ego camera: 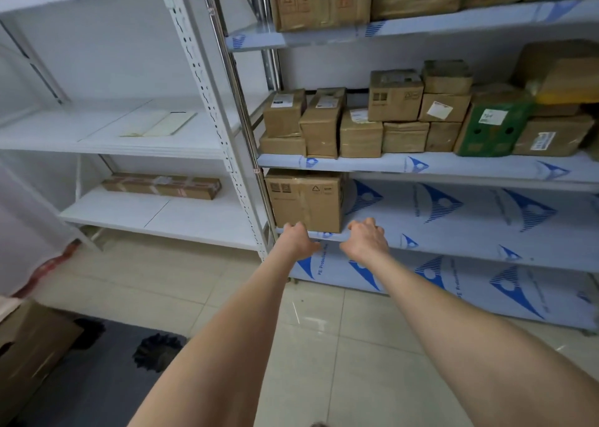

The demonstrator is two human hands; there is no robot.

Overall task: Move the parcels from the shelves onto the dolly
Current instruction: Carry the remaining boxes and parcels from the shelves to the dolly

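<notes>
Both forearms reach out level. Left hand (298, 237) and right hand (366, 238) curl their fingers at the bottom front corners of the cardboard box (306, 198), one on each side, equally near. Whether they truly grip it, I cannot tell. Squat, brown and taped, it stands upright at the low shelf's (453, 232) left end.

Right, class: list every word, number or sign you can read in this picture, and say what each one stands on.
"PE Prote": blue-printed shelf film, remainder blurred.
Red glass signs and upward arrows, no words: top-shelf carton.
Triangle sign: large carton; its other marks are blurred.
Parcel labels: too blurred to read.
</notes>
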